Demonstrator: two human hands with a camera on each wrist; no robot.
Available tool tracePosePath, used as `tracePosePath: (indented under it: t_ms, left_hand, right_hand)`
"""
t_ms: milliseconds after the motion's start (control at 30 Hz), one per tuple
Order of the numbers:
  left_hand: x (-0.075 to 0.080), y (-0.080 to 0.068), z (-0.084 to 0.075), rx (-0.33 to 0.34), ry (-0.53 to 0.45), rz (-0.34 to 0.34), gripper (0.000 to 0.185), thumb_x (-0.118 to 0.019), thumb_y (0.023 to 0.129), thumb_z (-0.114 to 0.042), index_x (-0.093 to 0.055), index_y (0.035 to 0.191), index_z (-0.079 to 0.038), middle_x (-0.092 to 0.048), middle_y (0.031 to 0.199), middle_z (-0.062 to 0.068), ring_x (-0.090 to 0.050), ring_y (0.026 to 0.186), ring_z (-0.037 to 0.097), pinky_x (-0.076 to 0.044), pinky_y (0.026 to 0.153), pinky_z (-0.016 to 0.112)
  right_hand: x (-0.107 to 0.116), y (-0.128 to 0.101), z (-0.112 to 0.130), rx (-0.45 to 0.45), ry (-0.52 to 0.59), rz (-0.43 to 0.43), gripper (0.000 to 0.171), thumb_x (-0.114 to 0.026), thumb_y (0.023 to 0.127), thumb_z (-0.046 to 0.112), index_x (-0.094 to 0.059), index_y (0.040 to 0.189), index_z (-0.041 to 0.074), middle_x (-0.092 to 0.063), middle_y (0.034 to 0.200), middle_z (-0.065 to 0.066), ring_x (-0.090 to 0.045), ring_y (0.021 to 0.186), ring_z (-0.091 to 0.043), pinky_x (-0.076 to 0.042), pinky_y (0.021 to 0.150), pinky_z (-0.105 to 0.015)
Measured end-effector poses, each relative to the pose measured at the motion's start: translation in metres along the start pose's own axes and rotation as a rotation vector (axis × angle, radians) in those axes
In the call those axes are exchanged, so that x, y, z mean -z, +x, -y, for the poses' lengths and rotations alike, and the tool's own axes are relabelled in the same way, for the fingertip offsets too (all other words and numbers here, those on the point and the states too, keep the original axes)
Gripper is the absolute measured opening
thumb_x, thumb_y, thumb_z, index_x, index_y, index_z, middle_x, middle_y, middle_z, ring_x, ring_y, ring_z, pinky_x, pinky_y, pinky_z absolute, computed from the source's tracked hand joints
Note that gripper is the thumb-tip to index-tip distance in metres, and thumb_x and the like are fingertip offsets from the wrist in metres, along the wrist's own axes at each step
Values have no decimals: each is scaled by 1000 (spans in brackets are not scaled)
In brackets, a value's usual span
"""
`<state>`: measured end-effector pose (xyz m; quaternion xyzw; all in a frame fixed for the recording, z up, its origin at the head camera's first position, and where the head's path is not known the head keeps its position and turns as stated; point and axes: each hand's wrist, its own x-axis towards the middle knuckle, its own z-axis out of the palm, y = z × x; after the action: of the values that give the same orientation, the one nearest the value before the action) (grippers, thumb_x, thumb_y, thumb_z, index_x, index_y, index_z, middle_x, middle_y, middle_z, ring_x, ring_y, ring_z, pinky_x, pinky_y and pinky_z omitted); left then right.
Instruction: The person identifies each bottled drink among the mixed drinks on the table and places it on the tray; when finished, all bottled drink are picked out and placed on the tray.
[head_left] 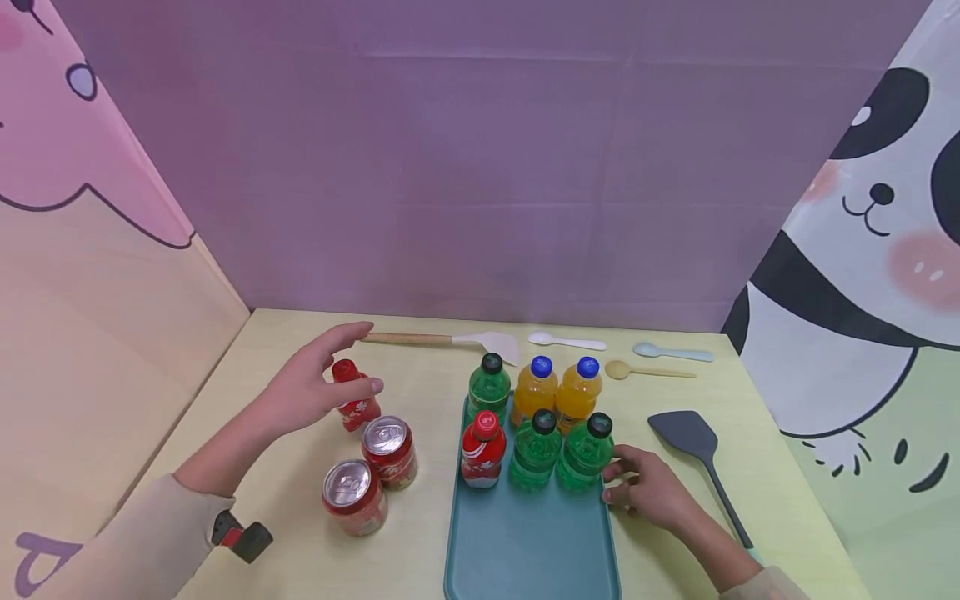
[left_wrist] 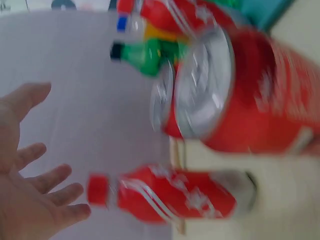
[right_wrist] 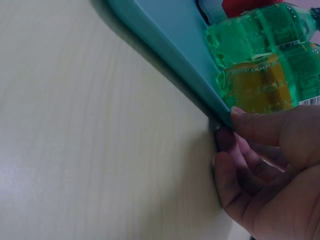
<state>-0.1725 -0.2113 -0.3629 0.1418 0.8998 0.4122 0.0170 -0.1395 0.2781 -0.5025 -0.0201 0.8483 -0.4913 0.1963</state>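
- Left hand (head_left: 311, 387) is spread wide, fingers straight, hovering right by the small red bottle (head_left: 355, 405) on the table (head_left: 255, 358). Thumb looks like it's at the bottle's shoulder, but it's got no grip on anything. Wrist view shows the open palm (left_wrist: 30, 200) apart from the bottle (left_wrist: 165, 195).
- Right hand (head_left: 648, 492) is on the tray (head_left: 525, 542) edge, thumb on the rim and fingers curled underneath, so it's pinching the rim (right_wrist: 165, 45).
- Tray has six bottles standing: green one (head_left: 489, 387) and two orange ones (head_left: 557, 392) in the back row, red one (head_left: 482, 450) and two more green (head_left: 558, 454) in front.
- Two red cans (head_left: 371, 475) sit left of the tray, just in front of the small red bottle.
- Dark spatula (head_left: 697, 454) lies right of the tray, spoons (head_left: 637, 358) further back.
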Motion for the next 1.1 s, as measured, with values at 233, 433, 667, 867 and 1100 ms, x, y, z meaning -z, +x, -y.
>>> tracePosePath:
  t_ms: [233, 433, 667, 867, 1100]
  left_hand:
    - [4, 1, 41, 121, -40, 85, 90, -77, 92, -35, -25, 160, -9, -39, 157, 24, -34, 145, 51, -37, 111, 71]
    - [-5, -2, 65, 192, -115, 94, 86, -78, 91, -33, -29, 157, -7, -46, 150, 23, -39, 142, 51, -48, 104, 64]
    - [-19, -4, 78, 156, -144, 52, 69, -76, 94, -29, -40, 146, -1, -54, 141, 24, -52, 131, 52, -54, 98, 59]
    - [-22, -4, 79, 199, -156, 11, 65, -75, 95, -35, -44, 145, -6, -52, 145, 26, -52, 132, 52, -56, 97, 58]
    - [-24, -2, 78, 235, -138, -30, 62, -75, 94, -34, -47, 142, -7, -55, 140, 25, -54, 128, 48, -61, 89, 48]
  right_hand:
    - [0, 0, 1, -5, 0, 3, 65, -79, 83, 1, -49, 141, -7, -68, 105, -11, -65, 80, -22, -53, 55, -36]
    - [0, 2, 1, -16, -6, -6, 59, -78, 83, -1, -54, 136, -4, -67, 101, -10, -65, 79, -23, -53, 55, -35]
    - [0, 2, 1, -28, -9, -16, 59, -78, 82, -1, -55, 136, -3, -68, 101, -10, -65, 80, -22, -53, 56, -35]
    - [-1, 1, 0, -41, -4, -21, 61, -79, 82, -1, -54, 137, -2, -68, 101, -10, -65, 79, -22, -53, 56, -35]
    - [-1, 1, -1, -33, -10, -18, 58, -79, 82, -1, -55, 136, 0, -67, 101, -10, -64, 79, -22, -53, 56, -35]
